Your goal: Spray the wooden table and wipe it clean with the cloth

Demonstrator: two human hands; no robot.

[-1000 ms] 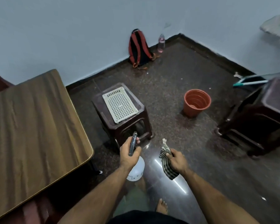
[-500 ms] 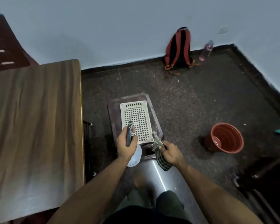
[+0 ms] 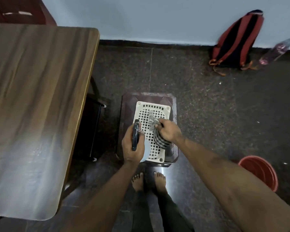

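The wooden table (image 3: 32, 106) occupies the left. Right of it, a stool (image 3: 126, 114) carries a white tray (image 3: 155, 153). Above the tray's left edge, the left hand (image 3: 132, 146) grips the spray bottle (image 3: 135, 137). The right hand (image 3: 168, 130) pinches the striped cloth (image 3: 157, 136). A bucket (image 3: 259, 171) stands far right.

Free room and obstacles, head view:

1. Bench (image 3: 35, 106): fills the left of the frame; its wooden top shows nothing standing on it.
2. Floor strip between bench edge and stool (image 3: 148, 129): narrow, partly taken by the dark bench frame (image 3: 95, 129).
3. Stool, centre of frame: top covered by a white perforated tray (image 3: 155, 152); both hands (image 3: 168, 131) hang over it, the left (image 3: 132, 149) with a spray bottle (image 3: 135, 137), the right with a striped cloth (image 3: 156, 131).
4. Floor, centre right: open, dark, speckled.
5. Red bucket (image 3: 259, 172): lower right.
6. Backpack (image 3: 236, 42) and bottle (image 3: 277, 51): upper right, against the wall.
7. Dark chair (image 3: 20, 10): upper left, behind the bench.
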